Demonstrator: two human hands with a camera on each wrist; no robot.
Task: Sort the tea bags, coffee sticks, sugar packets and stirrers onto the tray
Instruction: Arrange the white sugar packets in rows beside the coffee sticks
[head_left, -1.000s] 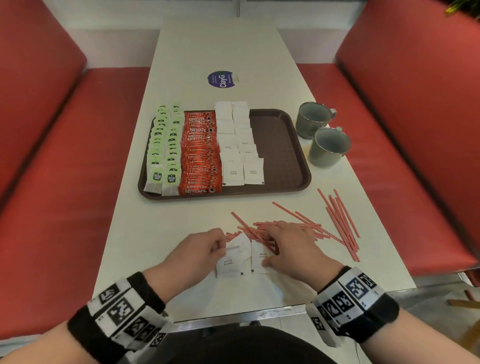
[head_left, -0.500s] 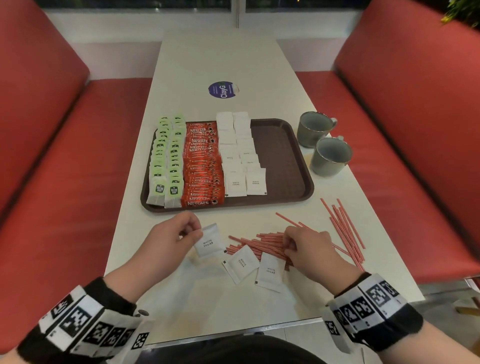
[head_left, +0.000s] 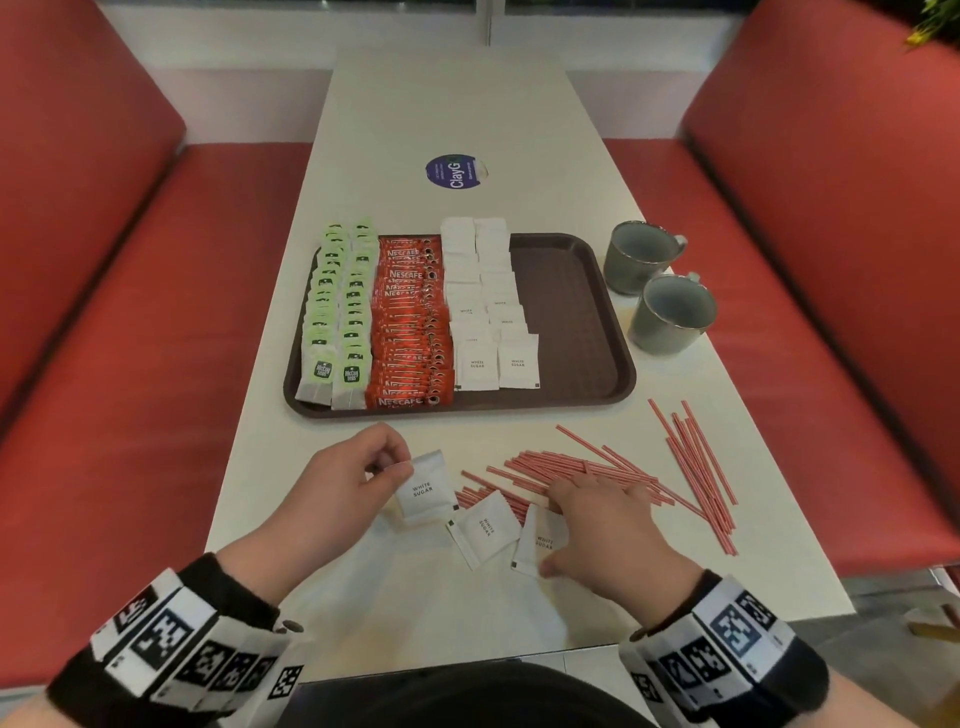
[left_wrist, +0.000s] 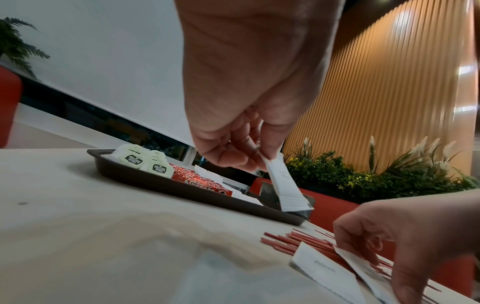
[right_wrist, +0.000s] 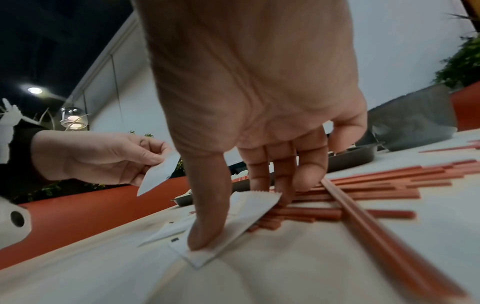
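Cream tabletop (head_left: 441, 104), near side of the tray (head_left: 571, 312): left hand (head_left: 358, 478) pinches one lifted sugar packet (head_left: 426, 491); right hand (head_left: 597, 525), fingers nearly straight, thumb-presses a second packet (head_left: 540, 540). A third packet (head_left: 485, 525) lies between them, overlapping red stirrers (head_left: 597, 467). Two mugs (head_left: 670, 317) stand right of the tray.

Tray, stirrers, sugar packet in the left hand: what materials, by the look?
The tray looks like moulded plastic: brown, matte, ribbed floor, rounded rim. The stirrers look like thin plastic, red, straight and uniform; coated paper is possible. The sugar packet looks like matte white paper: printed, crimp lines at its end.
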